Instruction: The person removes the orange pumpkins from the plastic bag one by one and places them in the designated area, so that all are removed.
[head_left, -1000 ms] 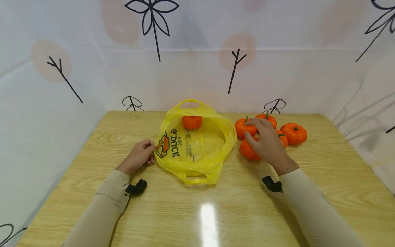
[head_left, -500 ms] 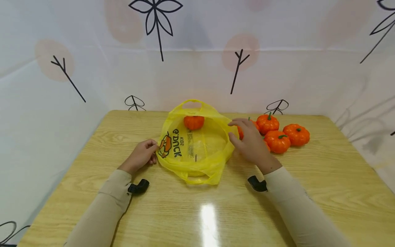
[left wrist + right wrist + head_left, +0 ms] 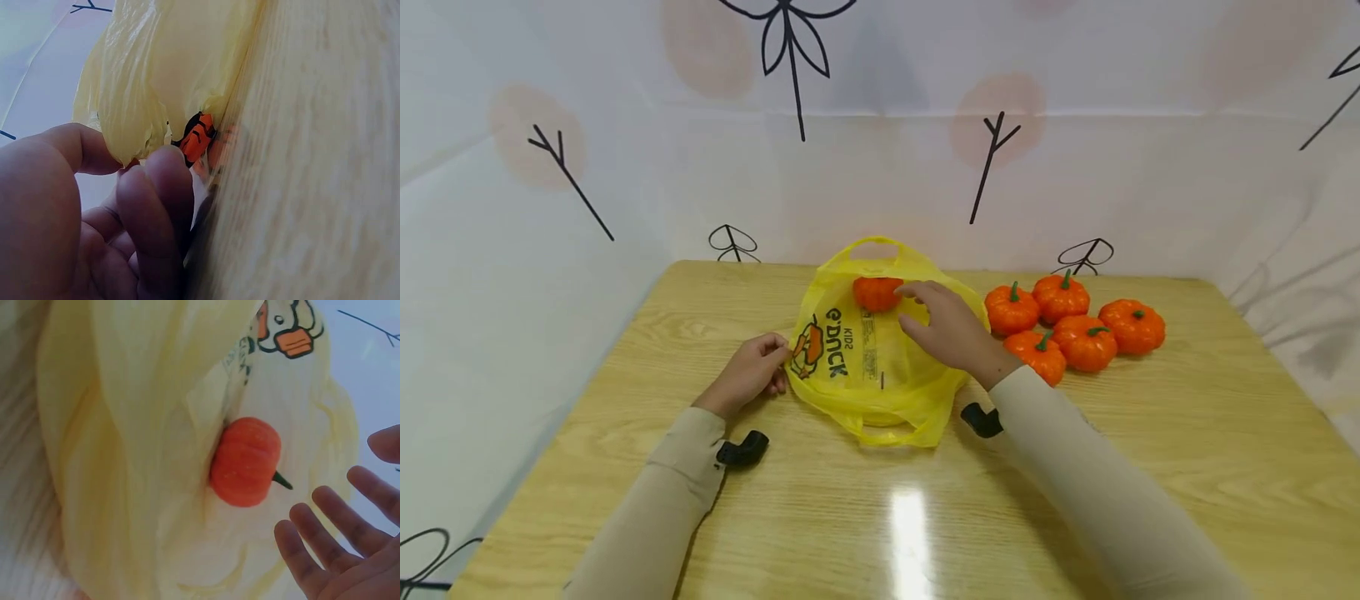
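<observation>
A yellow plastic bag [image 3: 895,375] printed with a duck lies on the table, its mouth spread wide. My left hand [image 3: 751,372] pinches the bag's left edge between thumb and fingers, as the left wrist view also shows. Inside the bag, toward the back, sits a small orange toy pumpkin [image 3: 876,293] with a green stem. Over the bag's mouth is my right hand [image 3: 946,325], its fingertips close to that pumpkin in the head view. In the right wrist view, the right hand's fingers [image 3: 340,528] are spread and hold nothing, apart from the pumpkin [image 3: 247,461].
Several more orange pumpkins [image 3: 1086,342] stand in a cluster to the right of the bag on the wooden table [image 3: 820,525]. A white cloth backdrop [image 3: 880,183] with plant drawings rises behind the table. Black wrist mounts [image 3: 743,450] are on both sleeves.
My right hand has moved left from the pumpkin cluster to over the bag's mouth, without a pumpkin. The left hand keeps its place at the bag's edge. The head view has shifted slightly.
</observation>
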Demonstrator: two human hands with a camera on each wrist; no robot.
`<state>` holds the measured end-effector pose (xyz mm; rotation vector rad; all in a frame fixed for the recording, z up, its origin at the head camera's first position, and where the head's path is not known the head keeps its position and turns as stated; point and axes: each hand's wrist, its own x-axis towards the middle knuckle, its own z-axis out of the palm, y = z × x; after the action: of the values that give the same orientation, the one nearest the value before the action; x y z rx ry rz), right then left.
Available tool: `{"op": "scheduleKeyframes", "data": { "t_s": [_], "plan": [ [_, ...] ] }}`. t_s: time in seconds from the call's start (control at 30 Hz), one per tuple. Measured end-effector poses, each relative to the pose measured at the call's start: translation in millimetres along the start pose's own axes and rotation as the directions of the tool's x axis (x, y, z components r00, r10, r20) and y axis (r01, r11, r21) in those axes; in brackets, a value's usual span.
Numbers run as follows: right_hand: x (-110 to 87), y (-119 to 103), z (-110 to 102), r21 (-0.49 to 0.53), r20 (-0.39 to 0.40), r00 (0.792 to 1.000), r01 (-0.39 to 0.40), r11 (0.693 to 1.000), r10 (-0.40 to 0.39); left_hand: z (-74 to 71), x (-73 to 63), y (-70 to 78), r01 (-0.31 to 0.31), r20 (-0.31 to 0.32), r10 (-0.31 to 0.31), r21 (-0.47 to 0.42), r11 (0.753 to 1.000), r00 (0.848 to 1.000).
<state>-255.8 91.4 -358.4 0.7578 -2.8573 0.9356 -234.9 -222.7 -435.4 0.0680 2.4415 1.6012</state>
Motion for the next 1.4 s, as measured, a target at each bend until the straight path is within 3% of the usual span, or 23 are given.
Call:
{"op": "scheduleKeyframes", "data": {
  "t_s": [0.3,0.5,0.83,0.93,1.17,1.4],
  "plan": [
    [25.0,3,6,-0.018,0.091,0.995,-0.033,0.999,0.035,0.3,-0.3,2.1,-0.002,0.015,0.002,-0.004,1.0,1.0],
    [36.0,5,9,-0.04,0.095,0.994,-0.047,0.998,0.05,0.7,-0.2,2.9,0.005,0.02,-0.004,-0.013,1.0,1.0],
    [48.4,6,12,-0.054,0.111,0.988,-0.106,0.993,0.112,1.7,-18.4,33.8,0.012,0.033,-0.012,-0.013,1.0,0.999],
    [51.3,6,14,-0.066,0.116,0.985,-0.119,0.991,0.126,0.6,-16.9,29.9,0.008,0.038,-0.007,-0.011,1.0,0.999],
    [60.0,3,15,-0.104,0.133,0.983,-0.115,0.988,0.128,-3.1,-1.0,3.5,0.0,0.022,0.001,-0.02,1.0,1.0],
    [62.2,3,14,-0.109,0.144,0.979,-0.128,0.986,0.143,-1.9,-0.7,0.4,-0.015,0.006,0.015,-0.013,1.0,1.0]
  ]
}}
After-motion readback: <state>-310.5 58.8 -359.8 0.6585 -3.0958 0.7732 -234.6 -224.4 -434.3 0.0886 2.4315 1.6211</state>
